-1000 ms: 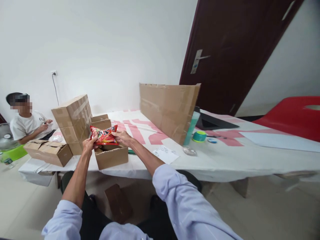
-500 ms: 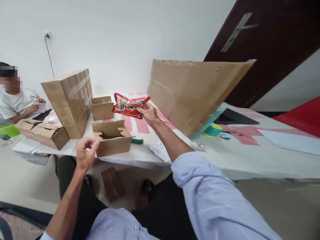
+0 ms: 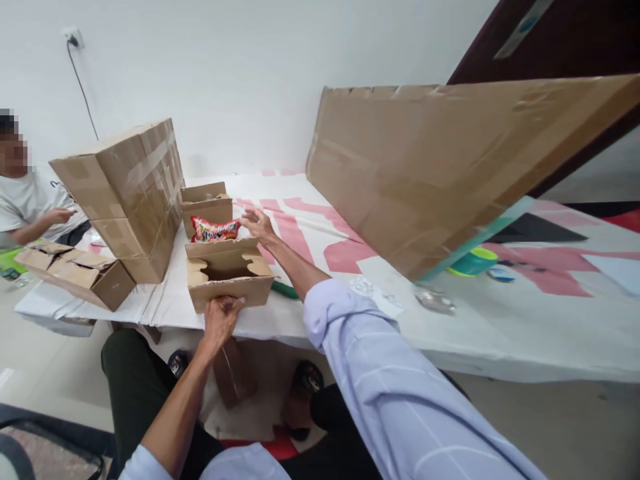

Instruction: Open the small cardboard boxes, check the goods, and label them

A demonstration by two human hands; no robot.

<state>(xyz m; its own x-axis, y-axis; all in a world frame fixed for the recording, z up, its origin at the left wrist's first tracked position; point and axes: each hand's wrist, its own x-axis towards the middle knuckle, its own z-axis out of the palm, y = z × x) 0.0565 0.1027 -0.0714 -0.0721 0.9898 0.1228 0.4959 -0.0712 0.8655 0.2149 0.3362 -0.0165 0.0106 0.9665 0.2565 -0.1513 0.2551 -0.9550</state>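
Note:
An open cardboard box (image 3: 235, 291) stands at the table's near edge, its inside dark. My left hand (image 3: 220, 323) is closed at the lower front edge of this box, fingers against the cardboard. Behind the box's raised back flap rests a red snack packet (image 3: 215, 230) with white lettering, its lower part hidden by the flap. My right hand (image 3: 257, 223) is by the packet's right end, fingers loosely apart, the fingertips at or very close to the wrapper. A second open box (image 3: 207, 212) stands just behind the packet.
Stacked taped boxes (image 3: 135, 180) and a long box (image 3: 75, 270) stand at left, near a seated person (image 3: 30, 200). A large cardboard panel (image 3: 425, 160) leans at right. A green object (image 3: 285, 289), a clear packet (image 3: 435, 301) and a tape roll (image 3: 473, 261) lie on the table.
My right hand has lowered the packet behind the open box, and its fingers have loosened. The left hand has moved right onto the box front. My view has shifted.

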